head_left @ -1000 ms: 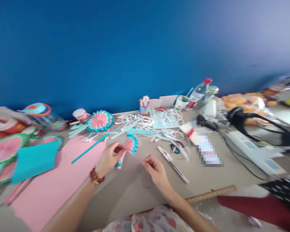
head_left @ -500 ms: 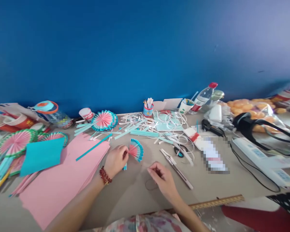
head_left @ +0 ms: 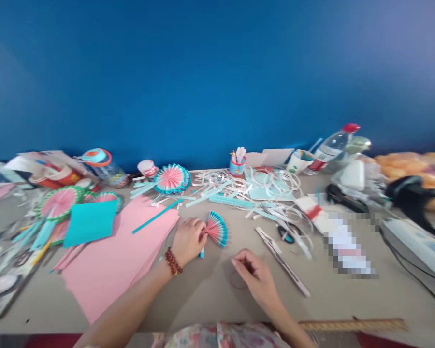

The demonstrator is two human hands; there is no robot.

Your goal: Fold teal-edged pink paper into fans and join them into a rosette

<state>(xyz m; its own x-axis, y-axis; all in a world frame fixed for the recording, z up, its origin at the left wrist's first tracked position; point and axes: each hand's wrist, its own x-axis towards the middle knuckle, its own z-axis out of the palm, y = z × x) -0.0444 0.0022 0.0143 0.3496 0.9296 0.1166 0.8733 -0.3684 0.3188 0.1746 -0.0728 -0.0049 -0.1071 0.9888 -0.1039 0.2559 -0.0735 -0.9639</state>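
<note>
My left hand [head_left: 189, 240], a beaded bracelet at its wrist, is closed on the narrow end of a small pleated paper fan [head_left: 217, 228]. The fan is pink inside with blue bands at its spread edge, and it points right. To its lower right, my right hand [head_left: 253, 273] is closed in a pinch just above the table. A thin dark thread [head_left: 238, 281] curves in a loop beside its fingers and seems to run into them; the pinched end is hidden. A bit of light blue paper [head_left: 202, 253] shows under my left hand.
Pink sheets [head_left: 119, 261] lie at the left beneath a blue strip [head_left: 157, 216] and a teal sheet [head_left: 90, 223]. A craft knife [head_left: 288, 266] and scissors [head_left: 290, 233] lie right of my hands. Paper scraps, a finished rosette [head_left: 172, 179] and a bottle [head_left: 333, 147] stand behind.
The view has turned left, so everything sits further right in the picture. Both hands keep nearly the same places over the table, the left still on the fan.
</note>
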